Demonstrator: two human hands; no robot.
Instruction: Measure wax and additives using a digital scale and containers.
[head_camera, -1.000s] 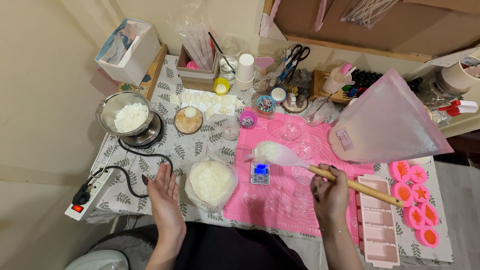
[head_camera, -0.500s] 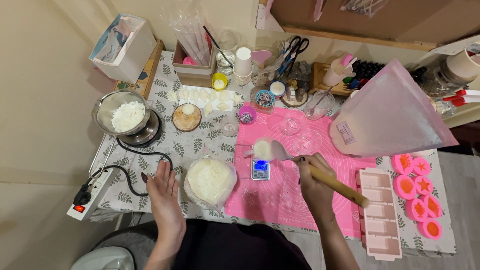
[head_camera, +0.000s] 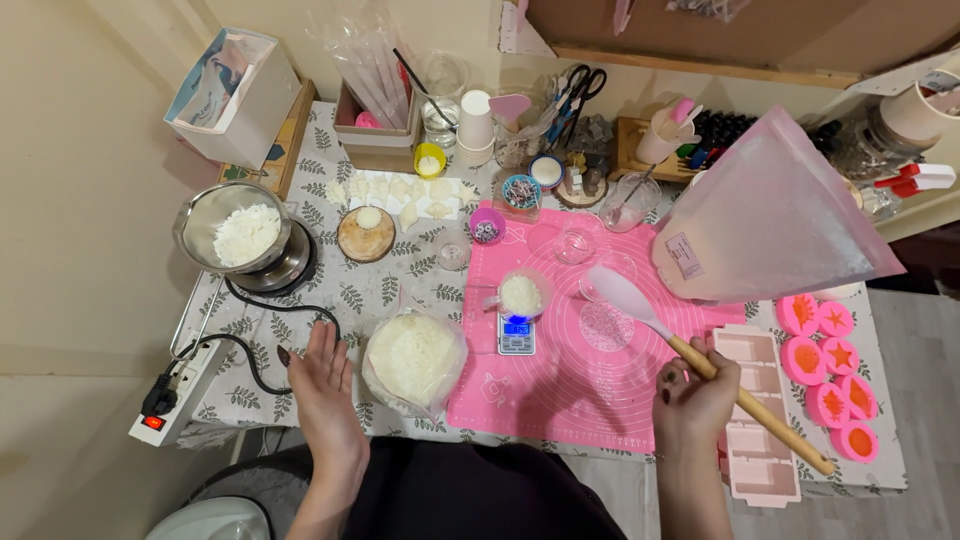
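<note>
R hand (head_camera: 695, 395) grip: spatula (head_camera: 700, 360) handle mid, blade up-left.

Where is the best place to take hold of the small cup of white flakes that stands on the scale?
Probably by the sides of the small cup, just under the rim, coming from above and the right, nearest the right hand. It stands upright and full on the little scale, so a level, gentle grip seems safest.

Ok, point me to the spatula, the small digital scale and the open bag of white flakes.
spatula (head_camera: 640, 308): head view, on the pale silicone blade.
small digital scale (head_camera: 516, 334): head view, on its lit blue display.
open bag of white flakes (head_camera: 412, 356): head view, on the flakes showing inside.
</note>
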